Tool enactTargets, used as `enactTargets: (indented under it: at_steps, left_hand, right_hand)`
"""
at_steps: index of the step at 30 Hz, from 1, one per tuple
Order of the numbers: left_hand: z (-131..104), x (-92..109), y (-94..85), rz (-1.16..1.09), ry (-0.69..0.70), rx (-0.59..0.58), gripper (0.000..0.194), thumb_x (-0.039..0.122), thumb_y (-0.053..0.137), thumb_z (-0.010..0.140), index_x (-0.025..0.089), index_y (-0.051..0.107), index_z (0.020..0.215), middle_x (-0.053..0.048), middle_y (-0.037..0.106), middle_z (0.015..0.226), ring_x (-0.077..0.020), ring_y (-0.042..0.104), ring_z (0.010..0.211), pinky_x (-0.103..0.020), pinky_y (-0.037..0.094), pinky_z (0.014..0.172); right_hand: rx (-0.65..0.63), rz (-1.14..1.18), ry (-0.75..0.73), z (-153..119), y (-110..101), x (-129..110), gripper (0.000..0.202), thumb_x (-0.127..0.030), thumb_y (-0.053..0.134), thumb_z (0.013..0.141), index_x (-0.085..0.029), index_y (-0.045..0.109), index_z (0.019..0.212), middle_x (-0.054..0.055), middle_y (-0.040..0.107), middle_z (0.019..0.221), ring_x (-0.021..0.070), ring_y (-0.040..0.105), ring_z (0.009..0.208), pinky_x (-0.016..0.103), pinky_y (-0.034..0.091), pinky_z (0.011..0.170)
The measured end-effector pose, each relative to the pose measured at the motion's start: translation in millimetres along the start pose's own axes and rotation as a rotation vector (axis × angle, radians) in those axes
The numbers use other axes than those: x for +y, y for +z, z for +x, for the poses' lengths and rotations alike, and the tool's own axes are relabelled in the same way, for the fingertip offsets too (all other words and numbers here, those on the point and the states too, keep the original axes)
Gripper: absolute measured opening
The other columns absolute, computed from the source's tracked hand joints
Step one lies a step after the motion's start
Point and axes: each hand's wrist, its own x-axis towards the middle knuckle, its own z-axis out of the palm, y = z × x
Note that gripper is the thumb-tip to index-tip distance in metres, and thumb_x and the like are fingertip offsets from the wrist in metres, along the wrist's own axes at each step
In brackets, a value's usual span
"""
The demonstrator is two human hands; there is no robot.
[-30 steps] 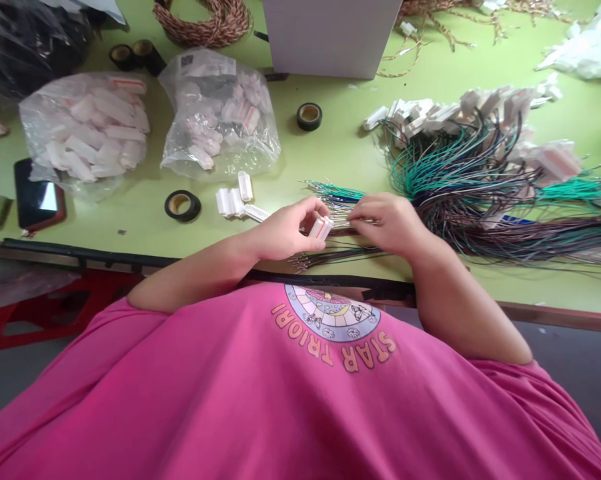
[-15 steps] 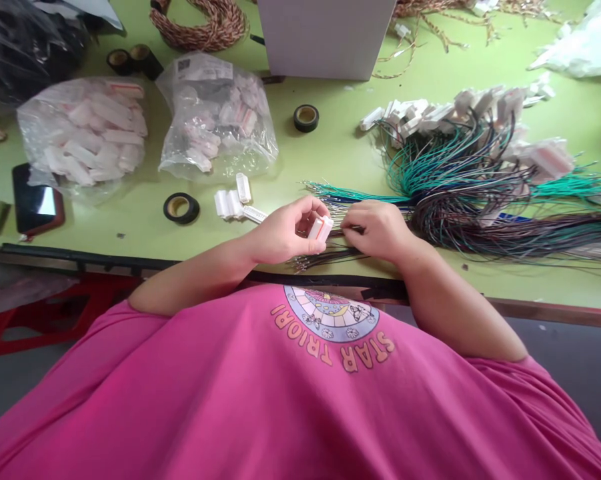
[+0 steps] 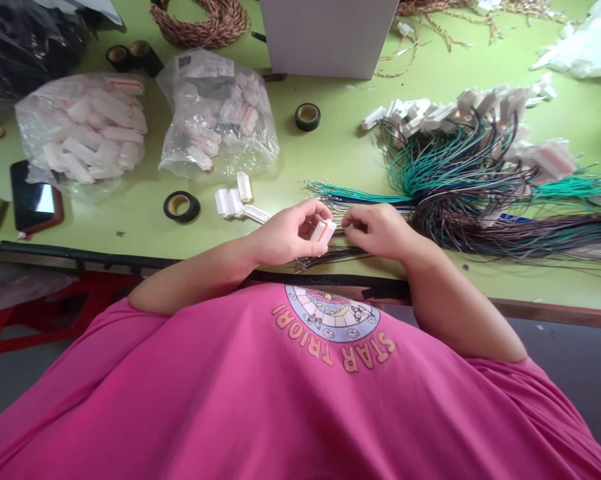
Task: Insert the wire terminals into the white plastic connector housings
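My left hand (image 3: 287, 233) grips a white plastic connector housing (image 3: 324, 231) with an orange stripe between thumb and fingers. Just to the right, my right hand (image 3: 380, 230) has its fingers curled in a pinch close to the housing. What its fingertips hold is too small to make out. Under and around both hands lie thin dark and pale wires (image 3: 335, 255) with metal-tipped ends. A bundle of green wires (image 3: 365, 197) runs just beyond the right hand. Loose white connector housings (image 3: 229, 203) lie beyond my left wrist.
Two clear bags of housings (image 3: 87, 133) lie at the left, near a phone (image 3: 33, 197). Rolls of black tape (image 3: 181, 207) sit on the green table (image 3: 325, 157). A grey box (image 3: 327, 40) stands at the back; a wire pile with white connectors (image 3: 445, 160) spreads to the right.
My right hand has turned slightly, its fingertips lifting a little beside the housing. My left hand still holds the housing in nearly the same place.
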Motion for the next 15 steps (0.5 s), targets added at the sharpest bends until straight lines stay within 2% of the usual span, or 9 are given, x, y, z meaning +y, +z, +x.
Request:
enactTargets:
  at_steps: [2,4,6,9,11,15]
  left_hand:
    - [0,-1,-0.1,0.002,-0.007,0.009,0.042,0.019,0.074,0.065,0.019,0.051,0.101,0.002,0.055,0.086,-0.0091,0.053,0.072,-0.025,0.045,0.069]
    - [0,-1,-0.3,0.003,-0.017,0.019,0.043,0.018,0.075,0.065,0.019,0.052,0.101,0.002,0.055,0.086,-0.0093,0.054,0.073,-0.025,0.045,0.068]
    - [1,-2,-0.2,-0.006,-0.028,0.020,0.044,0.018,0.076,0.064,0.019,0.053,0.101,0.002,0.056,0.086,-0.0094,0.054,0.073,-0.025,0.045,0.068]
    - [3,-3,0.7,-0.062,-0.046,0.024,0.045,0.016,0.076,0.063,0.018,0.053,0.102,0.002,0.055,0.084,-0.0095,0.055,0.072,-0.025,0.047,0.067]
    - [5,-4,1.8,-0.131,-0.058,0.041,0.046,0.015,0.075,0.064,0.018,0.052,0.104,0.002,0.055,0.083,-0.0103,0.057,0.072,-0.027,0.049,0.068]
    - [11,-8,3.3,-0.255,-0.079,0.038,0.046,0.015,0.074,0.069,0.016,0.052,0.109,-0.001,0.060,0.088,-0.0133,0.062,0.079,-0.029,0.052,0.072]
  right_hand:
    - [-0.065,0.009,-0.002,0,-5,4,0.026,-0.022,0.050,0.081,-0.019,0.075,0.089,0.003,0.071,0.075,0.0147,0.055,0.064,0.027,0.035,0.063]
    - [-0.041,0.044,0.038,-2,-14,11,0.025,-0.022,0.051,0.081,-0.019,0.075,0.083,0.003,0.071,0.074,0.0156,0.058,0.065,0.028,0.037,0.064]
    - [0.097,0.144,0.140,-6,-25,20,0.021,-0.020,0.053,0.079,-0.018,0.074,0.078,0.002,0.067,0.067,0.0153,0.057,0.062,0.028,0.039,0.063]
    - [0.327,0.389,0.226,-14,-37,21,0.018,-0.021,0.054,0.081,-0.019,0.072,0.086,-0.001,0.061,0.060,0.0126,0.052,0.054,0.027,0.039,0.056]
    - [0.361,0.507,0.168,-19,-38,11,0.018,-0.021,0.057,0.082,-0.020,0.070,0.093,-0.002,0.061,0.062,0.0115,0.051,0.053,0.027,0.040,0.054]
    - [0.181,0.446,-0.152,-19,-24,-17,0.021,-0.021,0.065,0.078,-0.020,0.071,0.098,0.000,0.067,0.074,0.0113,0.057,0.062,0.026,0.044,0.061]
